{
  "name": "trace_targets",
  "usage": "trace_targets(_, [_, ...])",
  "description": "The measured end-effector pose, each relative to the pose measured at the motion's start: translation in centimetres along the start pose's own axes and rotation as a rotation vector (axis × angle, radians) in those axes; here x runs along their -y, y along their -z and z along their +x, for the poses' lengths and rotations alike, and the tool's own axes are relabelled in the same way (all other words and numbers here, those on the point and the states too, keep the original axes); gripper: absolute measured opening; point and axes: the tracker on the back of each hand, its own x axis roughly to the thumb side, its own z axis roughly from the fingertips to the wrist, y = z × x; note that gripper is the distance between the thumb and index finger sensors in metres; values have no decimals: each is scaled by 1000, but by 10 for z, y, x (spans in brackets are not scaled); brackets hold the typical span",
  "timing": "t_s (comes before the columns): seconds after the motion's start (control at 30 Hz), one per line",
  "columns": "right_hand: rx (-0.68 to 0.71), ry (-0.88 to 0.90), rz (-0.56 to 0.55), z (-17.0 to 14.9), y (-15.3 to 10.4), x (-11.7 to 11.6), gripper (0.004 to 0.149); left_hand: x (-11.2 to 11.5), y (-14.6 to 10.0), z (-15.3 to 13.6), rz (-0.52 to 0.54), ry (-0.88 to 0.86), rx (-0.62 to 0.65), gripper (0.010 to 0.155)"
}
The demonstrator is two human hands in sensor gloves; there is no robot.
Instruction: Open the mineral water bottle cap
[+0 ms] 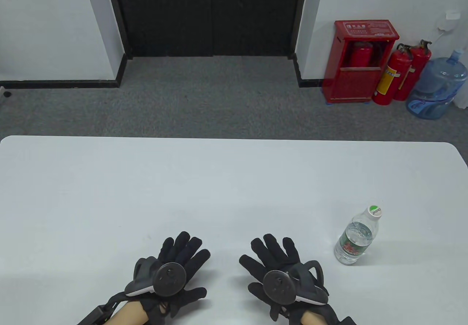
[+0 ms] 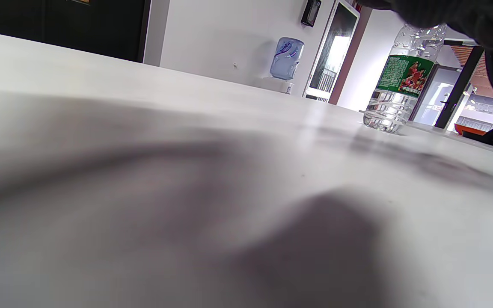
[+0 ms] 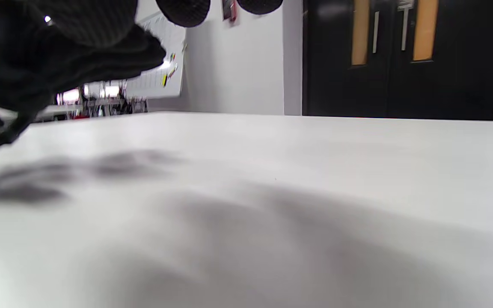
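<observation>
White bench [image 1: 219,178] lies bare toward its far and left edges. Left hand [image 1: 172,272] and right hand [image 1: 283,272] hover near the front edge, fingers spread, holding nothing. Mineral water bottle [image 1: 356,237], capped, partly filled, stands right of them.

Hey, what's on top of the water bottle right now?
The water bottle stands upright on the white table with its white and green cap on top. Neither hand touches it. Whether the cap's seal is intact cannot be seen.
</observation>
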Motion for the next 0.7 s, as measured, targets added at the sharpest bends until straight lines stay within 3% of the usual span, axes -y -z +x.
trace_targets(0.17, [51, -179, 69, 10, 7, 13, 70, -1, 0, -1, 3, 41, 0, 88])
trace_targets(0.3, [33, -232, 61, -3, 12, 34, 69, -2, 0, -2, 1, 19, -5, 88])
trace_targets(0.53, [-150, -240, -47, -62, 9, 93, 68, -2, -1, -2, 7, 22, -1, 87])
trace_targets(0.7, [-286, -263, -154, -102, -11, 125, 67, 0, 0, 0, -6, 30, 3, 87])
